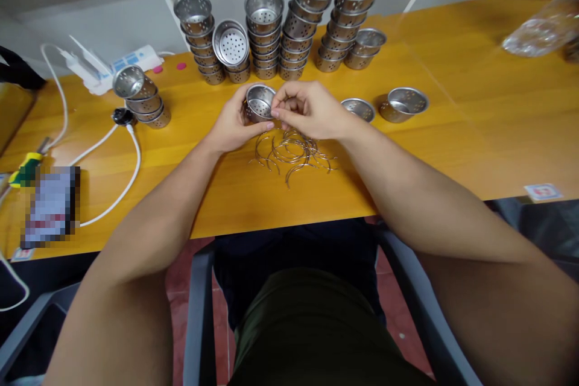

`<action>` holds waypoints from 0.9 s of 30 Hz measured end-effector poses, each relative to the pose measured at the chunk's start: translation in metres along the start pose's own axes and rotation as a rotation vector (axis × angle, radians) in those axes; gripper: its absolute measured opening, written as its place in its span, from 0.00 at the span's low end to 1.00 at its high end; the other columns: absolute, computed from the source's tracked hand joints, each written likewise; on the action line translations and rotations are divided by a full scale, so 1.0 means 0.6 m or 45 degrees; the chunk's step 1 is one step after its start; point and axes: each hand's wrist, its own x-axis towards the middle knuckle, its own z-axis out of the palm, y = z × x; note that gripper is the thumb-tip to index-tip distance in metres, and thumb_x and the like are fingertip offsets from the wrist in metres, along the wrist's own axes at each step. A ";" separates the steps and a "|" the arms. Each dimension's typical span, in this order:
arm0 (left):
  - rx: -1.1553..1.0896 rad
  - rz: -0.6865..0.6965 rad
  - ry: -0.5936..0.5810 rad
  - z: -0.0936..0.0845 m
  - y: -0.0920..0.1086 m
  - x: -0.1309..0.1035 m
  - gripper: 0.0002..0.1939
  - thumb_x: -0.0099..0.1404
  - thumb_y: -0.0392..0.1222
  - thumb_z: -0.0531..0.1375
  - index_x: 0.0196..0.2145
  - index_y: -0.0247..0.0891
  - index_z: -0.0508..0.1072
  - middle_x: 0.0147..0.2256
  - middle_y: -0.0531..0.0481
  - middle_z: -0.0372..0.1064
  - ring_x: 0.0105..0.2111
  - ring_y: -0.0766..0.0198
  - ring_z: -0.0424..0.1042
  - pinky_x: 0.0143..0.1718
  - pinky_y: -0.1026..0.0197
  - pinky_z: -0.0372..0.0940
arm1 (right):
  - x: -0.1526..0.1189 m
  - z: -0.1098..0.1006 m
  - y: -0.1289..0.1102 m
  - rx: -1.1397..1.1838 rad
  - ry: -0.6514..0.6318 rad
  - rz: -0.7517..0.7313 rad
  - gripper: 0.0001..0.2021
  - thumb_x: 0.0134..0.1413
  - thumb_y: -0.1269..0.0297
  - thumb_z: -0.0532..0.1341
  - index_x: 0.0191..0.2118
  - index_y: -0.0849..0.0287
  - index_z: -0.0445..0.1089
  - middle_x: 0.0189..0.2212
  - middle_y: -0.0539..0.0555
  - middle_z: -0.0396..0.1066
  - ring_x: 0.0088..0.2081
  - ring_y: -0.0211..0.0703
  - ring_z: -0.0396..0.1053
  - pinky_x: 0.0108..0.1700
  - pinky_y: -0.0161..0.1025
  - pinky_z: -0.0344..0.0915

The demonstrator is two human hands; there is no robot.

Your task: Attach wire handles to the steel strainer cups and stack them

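The person sits at a yellow wooden surface [474, 108] with both hands raised just above it, near its middle. The left hand [233, 126] cups a small perforated metal cup [259, 101], its fingers wrapped round the cup's side and underside so the open mouth tilts toward the person. The right hand [310, 110] meets the cup at its rim, fingers pinched together on something thin there; whether that is one of the wire pieces I cannot tell. Directly below the hands lies a loose pile of curved wire handles [292, 154], tangled on the wood.

Behind the hands stand several tall stacks of the same metal cups [296, 24], some leaning. A shorter stack [142, 99] sits off to the left, and two single cups [402, 102] lie to the right of the hands. A white power strip [122, 63] with a white cable [131, 163] rests at the far left, and a clear plastic bag [543, 27] lies at the far right.
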 end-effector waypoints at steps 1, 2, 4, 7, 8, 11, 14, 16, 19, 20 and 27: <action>0.015 -0.007 0.003 0.000 0.001 0.000 0.59 0.69 0.89 0.78 0.79 0.48 0.72 0.71 0.35 0.80 0.72 0.35 0.86 0.76 0.31 0.83 | 0.000 0.000 0.001 -0.016 0.002 -0.001 0.29 0.72 0.28 0.82 0.47 0.49 0.79 0.32 0.51 0.77 0.31 0.47 0.74 0.35 0.46 0.77; 0.024 -0.014 0.006 0.000 0.002 -0.001 0.58 0.69 0.88 0.78 0.79 0.48 0.72 0.70 0.35 0.81 0.72 0.36 0.86 0.76 0.31 0.83 | 0.000 0.000 0.001 -0.027 0.001 -0.002 0.29 0.72 0.27 0.81 0.47 0.48 0.79 0.32 0.51 0.78 0.32 0.47 0.74 0.36 0.47 0.78; 0.019 -0.032 0.002 -0.001 0.005 -0.003 0.58 0.69 0.88 0.78 0.79 0.48 0.72 0.70 0.35 0.81 0.71 0.37 0.87 0.75 0.31 0.84 | 0.000 -0.001 0.002 -0.037 -0.013 -0.005 0.30 0.72 0.26 0.81 0.47 0.48 0.79 0.33 0.51 0.78 0.32 0.48 0.75 0.37 0.48 0.79; 0.003 -0.050 -0.028 -0.002 0.009 -0.006 0.60 0.69 0.88 0.79 0.79 0.47 0.71 0.70 0.34 0.81 0.71 0.37 0.87 0.75 0.32 0.84 | 0.000 -0.005 0.005 -0.039 -0.069 0.008 0.30 0.72 0.25 0.80 0.46 0.49 0.80 0.33 0.51 0.79 0.32 0.48 0.75 0.37 0.49 0.80; 0.002 -0.048 -0.037 -0.001 0.009 -0.007 0.60 0.68 0.89 0.78 0.79 0.47 0.71 0.70 0.34 0.81 0.71 0.36 0.87 0.75 0.31 0.84 | 0.000 -0.006 0.006 -0.042 -0.090 0.011 0.31 0.72 0.25 0.80 0.46 0.49 0.80 0.33 0.51 0.79 0.32 0.48 0.75 0.37 0.49 0.80; -0.012 -0.035 -0.040 0.001 0.005 -0.007 0.61 0.69 0.90 0.77 0.80 0.47 0.69 0.71 0.34 0.80 0.72 0.36 0.86 0.76 0.30 0.83 | -0.001 -0.009 0.015 -0.107 -0.069 -0.020 0.32 0.72 0.23 0.79 0.51 0.50 0.82 0.37 0.54 0.81 0.36 0.50 0.77 0.43 0.51 0.84; -0.051 -0.030 -0.014 0.002 -0.002 -0.006 0.61 0.68 0.90 0.77 0.80 0.48 0.68 0.72 0.34 0.78 0.73 0.35 0.85 0.77 0.30 0.82 | -0.001 -0.011 0.023 -0.248 0.097 -0.063 0.37 0.70 0.21 0.78 0.63 0.48 0.82 0.48 0.57 0.84 0.44 0.54 0.81 0.49 0.54 0.88; -0.052 -0.038 0.004 0.000 -0.009 -0.006 0.62 0.68 0.91 0.78 0.80 0.49 0.67 0.73 0.33 0.77 0.75 0.34 0.84 0.78 0.29 0.81 | -0.002 -0.013 0.024 -0.360 0.192 -0.080 0.37 0.72 0.22 0.77 0.67 0.47 0.81 0.56 0.60 0.84 0.47 0.56 0.83 0.52 0.57 0.90; -0.029 -0.026 0.028 -0.006 -0.019 -0.008 0.62 0.68 0.90 0.78 0.80 0.49 0.66 0.74 0.33 0.76 0.77 0.33 0.82 0.80 0.28 0.79 | -0.005 -0.019 0.016 -0.536 0.204 -0.126 0.28 0.82 0.30 0.71 0.67 0.46 0.84 0.65 0.63 0.82 0.53 0.61 0.84 0.60 0.63 0.90; -0.022 -0.013 0.034 -0.008 -0.023 -0.009 0.62 0.68 0.90 0.78 0.81 0.49 0.66 0.74 0.33 0.76 0.77 0.33 0.81 0.81 0.28 0.79 | -0.006 -0.021 0.011 -0.589 0.183 -0.146 0.24 0.84 0.34 0.70 0.67 0.45 0.85 0.67 0.64 0.81 0.56 0.63 0.84 0.64 0.65 0.89; 0.005 0.050 0.024 -0.008 -0.036 -0.005 0.60 0.70 0.90 0.77 0.81 0.49 0.66 0.71 0.36 0.77 0.76 0.32 0.82 0.82 0.23 0.75 | -0.015 -0.006 0.005 -0.772 0.052 -0.161 0.18 0.85 0.52 0.69 0.70 0.46 0.86 0.74 0.64 0.77 0.70 0.71 0.81 0.78 0.77 0.80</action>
